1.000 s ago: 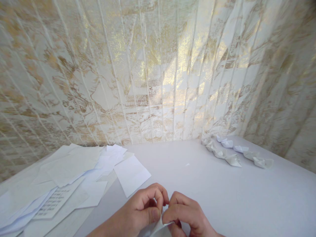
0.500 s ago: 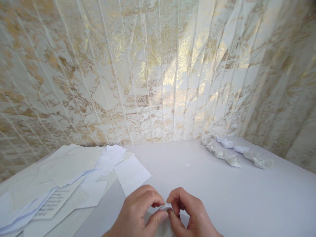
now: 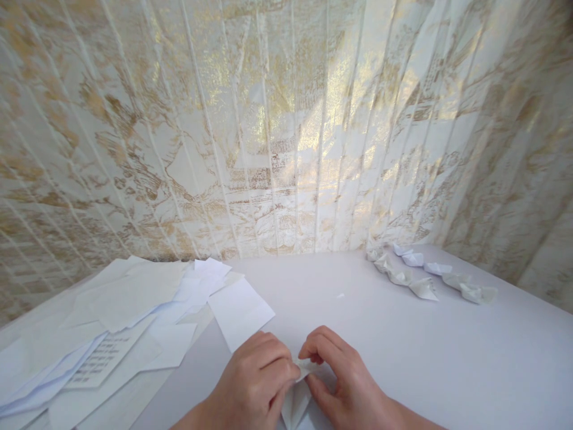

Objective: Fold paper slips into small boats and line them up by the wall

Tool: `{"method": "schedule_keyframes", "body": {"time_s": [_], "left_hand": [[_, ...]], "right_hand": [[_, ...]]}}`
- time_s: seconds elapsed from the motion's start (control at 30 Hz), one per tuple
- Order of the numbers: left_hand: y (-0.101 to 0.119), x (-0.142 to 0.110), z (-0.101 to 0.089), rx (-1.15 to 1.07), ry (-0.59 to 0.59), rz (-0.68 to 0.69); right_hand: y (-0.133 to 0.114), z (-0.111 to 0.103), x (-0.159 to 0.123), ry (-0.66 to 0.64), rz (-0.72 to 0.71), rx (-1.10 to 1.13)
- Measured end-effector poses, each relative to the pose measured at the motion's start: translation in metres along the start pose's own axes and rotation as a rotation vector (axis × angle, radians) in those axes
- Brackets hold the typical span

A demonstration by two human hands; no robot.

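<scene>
A piece of folded white paper (image 3: 295, 401) is between my two hands at the bottom middle of the head view, a crease running down it. My left hand (image 3: 255, 382) has its fingers curled and pinches the paper's upper part. From the other side, my right hand (image 3: 338, 376) holds the paper's top edge between thumb and bent forefinger. The hands cover much of the paper, and its lower end runs toward the frame's bottom edge.
Loose paper sheets (image 3: 134, 298) lie heaped on the left, one with printed lines (image 3: 101, 358). A square white sheet (image 3: 242, 310) lies beyond my left hand. Several small folded paper boats (image 3: 400, 278) stand in two rows at the back right. A tiny paper scrap (image 3: 341, 295) lies mid-table. A patterned curtain hangs behind.
Both hands have shifted their hold along the paper's top. My left fingers have curled in more, and more of the paper's creased face shows between the hands.
</scene>
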State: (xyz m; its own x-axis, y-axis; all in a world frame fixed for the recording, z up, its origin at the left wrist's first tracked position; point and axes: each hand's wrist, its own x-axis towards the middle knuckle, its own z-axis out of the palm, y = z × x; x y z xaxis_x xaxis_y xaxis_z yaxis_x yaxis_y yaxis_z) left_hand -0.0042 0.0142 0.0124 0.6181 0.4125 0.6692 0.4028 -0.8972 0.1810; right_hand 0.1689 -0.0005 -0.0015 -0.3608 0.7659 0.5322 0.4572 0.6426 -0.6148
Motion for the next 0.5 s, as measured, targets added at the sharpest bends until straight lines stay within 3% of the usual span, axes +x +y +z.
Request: {"method": "schedule_keyframes", "body": {"time_s": [0.17,0.27,0.4,0.5], "left_hand": [[-0.005,-0.002,0.000,-0.040,-0.144,0.037],[-0.012,-0.005,0.001,-0.111,-0.191,-0.032],[-0.018,-0.007,0.004,-0.242,-0.246,-0.358],[-0.016,-0.005,0.005,-0.336,-0.266,-0.603]], "right_hand": [[0.006,-0.003,-0.001,-0.127,-0.037,-0.030],[0.008,-0.006,-0.002,-0.184,-0.078,-0.054],[0.009,-0.008,-0.002,-0.158,-0.106,-0.078],[0.009,-0.008,-0.002,-0.094,-0.046,-0.038]]}}
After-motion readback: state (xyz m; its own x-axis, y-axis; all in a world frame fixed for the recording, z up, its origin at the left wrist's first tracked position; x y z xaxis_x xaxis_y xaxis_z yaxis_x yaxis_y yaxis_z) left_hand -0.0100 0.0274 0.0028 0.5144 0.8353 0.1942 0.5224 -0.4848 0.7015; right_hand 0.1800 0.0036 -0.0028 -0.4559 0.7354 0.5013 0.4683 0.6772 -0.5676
